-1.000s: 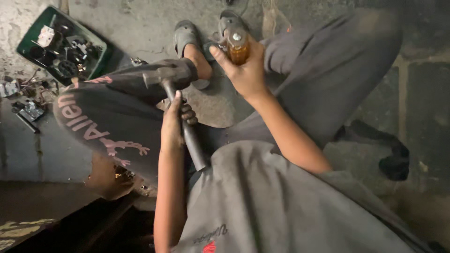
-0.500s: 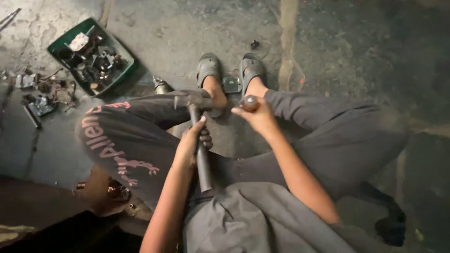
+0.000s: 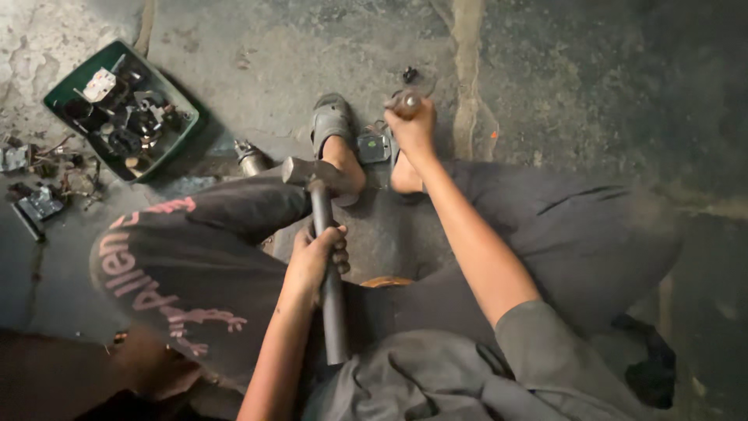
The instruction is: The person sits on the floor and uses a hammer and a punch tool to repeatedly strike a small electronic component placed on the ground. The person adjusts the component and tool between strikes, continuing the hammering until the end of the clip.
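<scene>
The left hand [image 3: 315, 257] wraps tight round the dark handle of a hammer [image 3: 323, 257], whose metal head sits just above the fist, over the sandalled foot. The right hand [image 3: 413, 129] is clenched on a tool handle [image 3: 406, 101] upright beside a small grey metal part [image 3: 373, 148], just left of its grip, with a green tray [image 3: 175, 140] of parts well off to the left.

The hammer [image 3: 323, 234] in my left hand [image 3: 315, 261] had a dull grey metal head and a smooth, matt dark handle. My right hand [image 3: 413, 129] closed on a tool [image 3: 405, 101] whose rounded end looked worn and faintly shiny. The concrete floor [image 3: 561, 93] was rough, cracked and stained. My trousers [image 3: 195, 257] were soft matt cloth. The green tray [image 3: 70, 86] looked like plastic, filled with grimy metal parts. My sandals [image 3: 331, 121] seemed matt grey rubber.
</scene>
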Tool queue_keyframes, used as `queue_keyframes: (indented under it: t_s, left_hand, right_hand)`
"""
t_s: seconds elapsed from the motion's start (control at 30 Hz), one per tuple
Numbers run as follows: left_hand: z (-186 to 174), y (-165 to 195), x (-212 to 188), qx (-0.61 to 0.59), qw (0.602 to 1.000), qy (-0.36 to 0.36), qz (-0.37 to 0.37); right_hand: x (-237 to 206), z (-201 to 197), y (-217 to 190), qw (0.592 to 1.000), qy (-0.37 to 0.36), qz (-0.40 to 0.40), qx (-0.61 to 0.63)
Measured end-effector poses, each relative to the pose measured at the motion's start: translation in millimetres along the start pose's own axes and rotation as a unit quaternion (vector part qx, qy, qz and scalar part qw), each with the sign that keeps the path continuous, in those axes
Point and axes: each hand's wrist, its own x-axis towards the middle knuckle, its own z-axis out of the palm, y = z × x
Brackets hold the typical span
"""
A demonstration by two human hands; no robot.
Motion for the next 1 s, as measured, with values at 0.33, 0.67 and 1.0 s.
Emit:
queue_keyframes:
  t_s: [0.33, 0.67, 1.0]
  left_hand:
    - [67, 55, 49, 0.177, 0.972, -0.017, 0.155]
    - [74, 14, 73, 0.114, 0.985, 0.022, 0.129]
    - [44, 10, 85, 0.046, 0.991, 0.030, 0.119]
  right_hand:
    - [-11, -8, 6, 0.998, -0.057, -0.021, 0.018]
    - [-5, -15, 27, 0.997, 0.007, -0.020, -0.079]
    - [-6, -8, 35, 0.999, 0.029, 0.004, -0.042]
